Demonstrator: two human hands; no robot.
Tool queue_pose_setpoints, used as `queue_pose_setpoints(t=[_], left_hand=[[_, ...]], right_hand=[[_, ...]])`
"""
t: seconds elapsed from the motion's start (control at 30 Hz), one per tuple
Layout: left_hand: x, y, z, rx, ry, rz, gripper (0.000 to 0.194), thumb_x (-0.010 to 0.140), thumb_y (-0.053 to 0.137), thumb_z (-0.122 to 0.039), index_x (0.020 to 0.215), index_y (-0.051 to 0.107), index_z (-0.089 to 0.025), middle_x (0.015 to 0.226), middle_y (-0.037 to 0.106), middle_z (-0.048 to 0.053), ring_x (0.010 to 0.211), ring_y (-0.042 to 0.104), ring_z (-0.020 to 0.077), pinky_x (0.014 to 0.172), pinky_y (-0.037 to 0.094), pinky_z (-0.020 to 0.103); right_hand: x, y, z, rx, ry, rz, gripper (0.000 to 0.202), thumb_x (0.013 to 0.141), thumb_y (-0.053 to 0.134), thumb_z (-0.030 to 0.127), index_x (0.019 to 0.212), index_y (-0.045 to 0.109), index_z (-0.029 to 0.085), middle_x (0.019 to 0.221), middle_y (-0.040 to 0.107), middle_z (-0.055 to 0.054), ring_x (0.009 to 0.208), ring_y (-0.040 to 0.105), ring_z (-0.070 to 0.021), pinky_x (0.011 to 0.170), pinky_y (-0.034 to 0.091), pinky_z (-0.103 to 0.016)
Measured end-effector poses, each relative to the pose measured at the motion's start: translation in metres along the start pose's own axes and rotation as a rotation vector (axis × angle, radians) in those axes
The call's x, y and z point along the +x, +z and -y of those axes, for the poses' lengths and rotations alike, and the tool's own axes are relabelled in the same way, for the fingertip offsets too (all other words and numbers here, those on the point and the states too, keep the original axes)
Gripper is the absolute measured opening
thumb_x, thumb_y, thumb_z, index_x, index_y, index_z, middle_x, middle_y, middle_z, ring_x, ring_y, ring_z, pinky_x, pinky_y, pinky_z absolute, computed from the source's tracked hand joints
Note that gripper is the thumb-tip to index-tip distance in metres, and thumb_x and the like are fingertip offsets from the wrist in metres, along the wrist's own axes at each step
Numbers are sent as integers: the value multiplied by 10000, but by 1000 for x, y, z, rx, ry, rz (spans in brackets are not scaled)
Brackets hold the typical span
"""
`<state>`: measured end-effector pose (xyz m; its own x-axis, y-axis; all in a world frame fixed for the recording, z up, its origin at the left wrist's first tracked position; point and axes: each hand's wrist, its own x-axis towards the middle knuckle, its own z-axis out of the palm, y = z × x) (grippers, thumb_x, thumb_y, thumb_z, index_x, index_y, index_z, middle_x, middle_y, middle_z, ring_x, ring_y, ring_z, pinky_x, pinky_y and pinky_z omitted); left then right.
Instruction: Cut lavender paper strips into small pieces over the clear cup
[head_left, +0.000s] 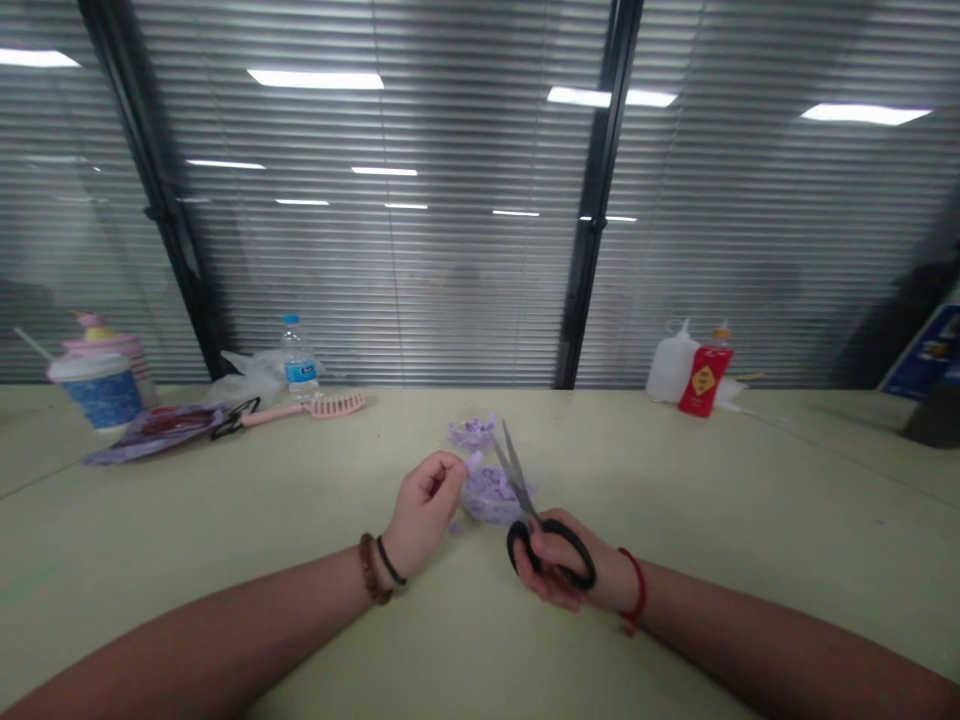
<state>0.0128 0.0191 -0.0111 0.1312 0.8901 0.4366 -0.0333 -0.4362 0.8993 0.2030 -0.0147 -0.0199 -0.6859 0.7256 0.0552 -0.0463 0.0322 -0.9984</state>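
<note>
You look to be in the middle of cutting small bits, between one snip and the next. Your left hand (424, 505), in the middle of the frame, pinches a small, thin, pale purple strip (474, 461) by its end, with the thumb and finger pressed close together. Your right hand (559, 560), a bit lower and to the right, is wrapped around the black-handled scissors with grey metal blades (517, 482). The blades stand apart and point up the frame, and the strip seems just to the left of them, not between them. Right by your hands, in the middle of the frame, sits a round, see-through bowl (491, 515) with lots of little purple bits in it. A smaller heap of purple bits (471, 434) lies just above it in the frame; what holds that heap is too blurry to tell. I think the next snip calls for bringing the strip and the blades together, with your left fingertips well back from the edges. It would help to have the strip over the bowl, so the bits drop in.
</note>
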Motion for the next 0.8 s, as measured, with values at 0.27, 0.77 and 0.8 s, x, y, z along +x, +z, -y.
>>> queue_pose_setpoints(t=[0.27,0.77,0.8], left_hand=[[0,0,0,-13,-9,-35,318,781,516,-478,732,461,-168,456,340,-97,380,302,47,373,241,166],[0,-1,-1,29,-81,80,317,738,559,-460,690,513,-150,409,331,-96,364,277,45,375,222,174],[0,-1,-1,32,-82,90,311,740,557,-453,690,515,-149,408,332,-95,364,278,45,375,222,173]], right_hand=[[0,6,13,-65,160,-36,567,659,526,656,575,535,94,422,500,20,250,403,-35,210,247,-111],[0,7,13,-181,249,-97,486,677,555,592,611,523,112,463,504,34,266,386,-22,216,245,-113],[0,7,13,-183,245,-99,481,678,556,588,612,524,112,463,504,34,266,386,-23,216,244,-113]])
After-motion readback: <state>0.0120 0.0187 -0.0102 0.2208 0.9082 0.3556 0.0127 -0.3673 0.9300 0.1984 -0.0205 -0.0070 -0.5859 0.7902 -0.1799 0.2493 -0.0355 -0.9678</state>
